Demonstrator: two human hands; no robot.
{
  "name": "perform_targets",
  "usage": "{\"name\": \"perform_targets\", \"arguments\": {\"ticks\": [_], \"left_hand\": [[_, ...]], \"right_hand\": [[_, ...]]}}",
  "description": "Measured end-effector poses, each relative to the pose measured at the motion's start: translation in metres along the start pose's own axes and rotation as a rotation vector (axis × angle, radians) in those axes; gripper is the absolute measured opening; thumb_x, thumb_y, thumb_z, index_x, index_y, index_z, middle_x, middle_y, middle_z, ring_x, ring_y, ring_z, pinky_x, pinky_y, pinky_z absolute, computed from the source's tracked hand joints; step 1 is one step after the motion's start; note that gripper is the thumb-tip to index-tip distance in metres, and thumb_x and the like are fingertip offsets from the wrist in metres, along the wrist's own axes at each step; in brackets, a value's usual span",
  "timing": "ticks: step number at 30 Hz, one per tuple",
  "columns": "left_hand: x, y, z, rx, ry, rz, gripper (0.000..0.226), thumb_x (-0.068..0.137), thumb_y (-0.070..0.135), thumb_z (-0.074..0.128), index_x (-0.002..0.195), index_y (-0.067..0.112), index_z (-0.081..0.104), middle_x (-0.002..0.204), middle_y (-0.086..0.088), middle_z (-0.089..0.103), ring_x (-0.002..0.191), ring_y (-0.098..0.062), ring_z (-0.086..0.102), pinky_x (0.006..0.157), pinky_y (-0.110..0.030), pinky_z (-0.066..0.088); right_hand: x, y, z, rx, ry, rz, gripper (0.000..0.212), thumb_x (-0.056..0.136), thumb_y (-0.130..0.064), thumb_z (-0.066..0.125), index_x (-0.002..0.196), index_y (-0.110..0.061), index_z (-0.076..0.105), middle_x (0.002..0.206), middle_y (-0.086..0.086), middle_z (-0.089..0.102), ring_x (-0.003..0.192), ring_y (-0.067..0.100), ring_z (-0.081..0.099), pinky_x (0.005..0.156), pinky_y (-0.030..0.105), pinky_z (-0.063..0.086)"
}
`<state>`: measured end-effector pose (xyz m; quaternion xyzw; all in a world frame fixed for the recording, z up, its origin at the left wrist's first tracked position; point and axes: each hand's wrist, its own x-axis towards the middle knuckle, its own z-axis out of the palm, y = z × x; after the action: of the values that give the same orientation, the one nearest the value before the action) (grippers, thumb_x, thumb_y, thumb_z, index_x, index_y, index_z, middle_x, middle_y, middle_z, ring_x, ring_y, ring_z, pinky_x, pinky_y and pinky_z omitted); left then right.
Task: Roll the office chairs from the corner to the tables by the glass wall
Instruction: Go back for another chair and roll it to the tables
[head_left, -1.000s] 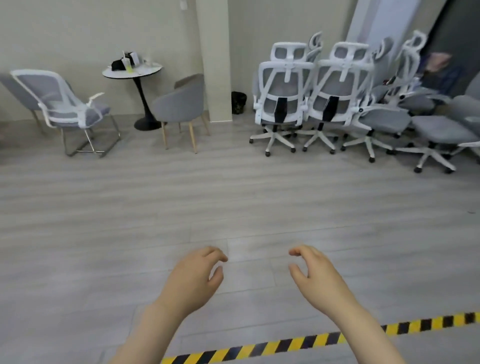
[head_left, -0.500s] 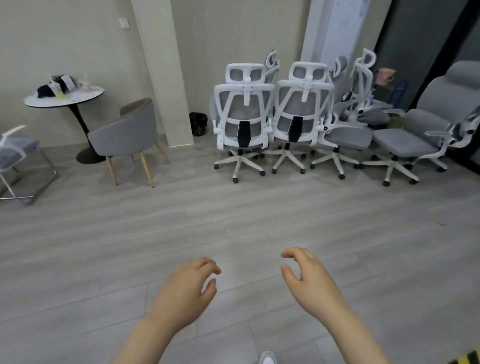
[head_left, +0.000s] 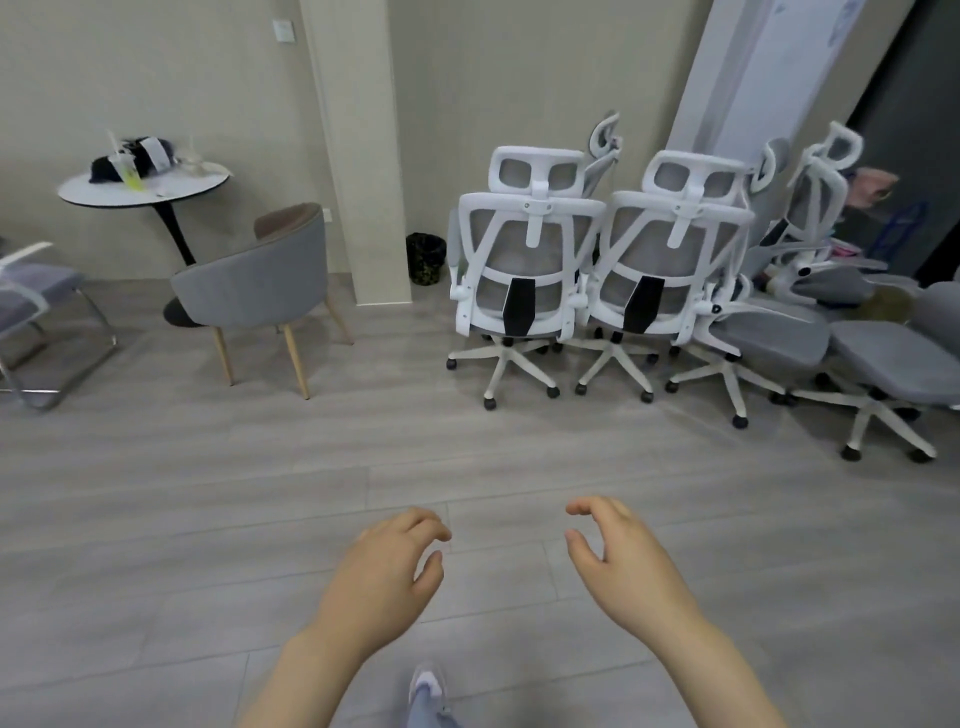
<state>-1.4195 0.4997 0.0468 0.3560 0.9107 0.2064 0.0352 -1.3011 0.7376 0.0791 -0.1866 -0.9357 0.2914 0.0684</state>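
Observation:
Several white-framed office chairs with grey mesh backs are packed together in the corner at the back right. The nearest two, a left chair (head_left: 524, 260) and a right chair (head_left: 670, 265), show me their backs. Further right stand more grey-seated chairs (head_left: 893, 358), turned sideways. My left hand (head_left: 389, 577) and my right hand (head_left: 623, 566) hover low in front of me over the floor, well short of the chairs. Both hands hold nothing, with fingers curled and apart.
A grey tub chair on wooden legs (head_left: 260, 286) and a round white table (head_left: 145, 184) with cups stand at the left. A cantilever chair (head_left: 36, 301) is at the far left edge. A pillar (head_left: 358, 156) and a small black bin (head_left: 426, 257) sit left of the office chairs.
The office chairs have grown larger and shifted toward the centre as I walk closer. The striped floor tape has left the view. My hands keep the same curled pose.

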Motion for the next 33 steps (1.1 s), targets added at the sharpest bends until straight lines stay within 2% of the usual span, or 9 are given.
{"name": "perform_targets", "arguments": {"ticks": [4, 10, 14, 16, 19, 23, 28, 33], "left_hand": [[0.097, -0.042, -0.006, 0.008, 0.034, 0.007, 0.052, 0.083, 0.049, 0.024, 0.112, 0.03, 0.062, 0.122, 0.017, 0.058, 0.11, -0.01, 0.058, 0.084, -0.021, 0.037], [0.254, -0.115, -0.049, 0.038, 0.008, 0.006, 0.034, 0.091, 0.037, 0.04, 0.118, 0.028, 0.059, 0.125, 0.015, 0.056, 0.114, -0.011, 0.055, 0.092, -0.027, 0.04], [0.349, -0.147, -0.075, 0.062, -0.001, 0.013, 0.036, 0.093, 0.039, 0.038, 0.122, 0.027, 0.056, 0.125, 0.013, 0.055, 0.115, -0.013, 0.053, 0.095, -0.029, 0.041], [0.39, -0.157, -0.08, 0.051, 0.004, 0.008, 0.043, 0.088, 0.043, 0.033, 0.121, 0.027, 0.055, 0.124, 0.012, 0.056, 0.115, -0.014, 0.053, 0.096, -0.032, 0.042], [0.451, -0.168, -0.08, 0.051, 0.007, 0.036, 0.05, 0.086, 0.048, 0.028, 0.121, 0.026, 0.056, 0.123, 0.011, 0.056, 0.114, -0.014, 0.054, 0.094, -0.029, 0.041], [0.536, -0.183, -0.077, 0.078, 0.018, 0.055, 0.031, 0.095, 0.032, 0.047, 0.124, 0.025, 0.055, 0.126, 0.011, 0.055, 0.116, -0.012, 0.051, 0.091, -0.024, 0.036], [0.662, -0.196, -0.075, 0.076, 0.036, 0.073, 0.036, 0.09, 0.035, 0.043, 0.121, 0.024, 0.057, 0.126, 0.01, 0.056, 0.114, -0.015, 0.054, 0.093, -0.03, 0.043], [0.779, -0.201, -0.076, 0.045, 0.085, 0.083, 0.03, 0.093, 0.026, 0.052, 0.123, 0.024, 0.057, 0.128, 0.011, 0.055, 0.116, -0.012, 0.052, 0.096, -0.029, 0.043]], "right_hand": [[0.108, 0.0, 0.008, -0.029, 0.022, -0.024, 0.028, 0.095, -0.03, 0.052, 0.123, -0.024, 0.055, 0.125, -0.01, 0.055, 0.121, 0.009, 0.047, 0.097, 0.022, 0.036], [0.274, -0.02, 0.012, -0.001, 0.025, 0.006, 0.026, 0.095, -0.03, 0.052, 0.121, -0.025, 0.054, 0.123, -0.011, 0.054, 0.12, 0.01, 0.047, 0.091, 0.022, 0.035], [0.366, -0.028, 0.008, 0.02, 0.038, 0.026, 0.027, 0.095, -0.029, 0.052, 0.122, -0.025, 0.054, 0.123, -0.012, 0.053, 0.12, 0.008, 0.046, 0.09, 0.022, 0.036], [0.404, -0.026, 0.006, 0.03, 0.035, 0.036, 0.026, 0.095, -0.029, 0.053, 0.121, -0.025, 0.054, 0.123, -0.011, 0.053, 0.12, 0.008, 0.045, 0.092, 0.023, 0.037], [0.464, -0.018, 0.006, 0.028, 0.043, 0.043, 0.027, 0.095, -0.028, 0.054, 0.121, -0.023, 0.055, 0.123, -0.01, 0.054, 0.119, 0.01, 0.047, 0.091, 0.023, 0.036], [0.551, -0.003, 0.003, 0.039, 0.055, 0.044, 0.027, 0.094, -0.028, 0.054, 0.121, -0.022, 0.057, 0.122, -0.01, 0.055, 0.119, 0.011, 0.047, 0.093, 0.025, 0.038], [0.674, 0.022, -0.013, 0.063, 0.101, 0.05, 0.025, 0.095, -0.027, 0.055, 0.12, -0.023, 0.057, 0.116, -0.01, 0.054, 0.104, 0.011, 0.049, 0.089, 0.027, 0.041], [0.786, 0.043, -0.037, 0.06, 0.063, 0.05, 0.029, 0.096, -0.029, 0.053, 0.124, -0.024, 0.055, 0.121, -0.011, 0.053, 0.115, 0.01, 0.048, 0.094, 0.029, 0.042]]}}
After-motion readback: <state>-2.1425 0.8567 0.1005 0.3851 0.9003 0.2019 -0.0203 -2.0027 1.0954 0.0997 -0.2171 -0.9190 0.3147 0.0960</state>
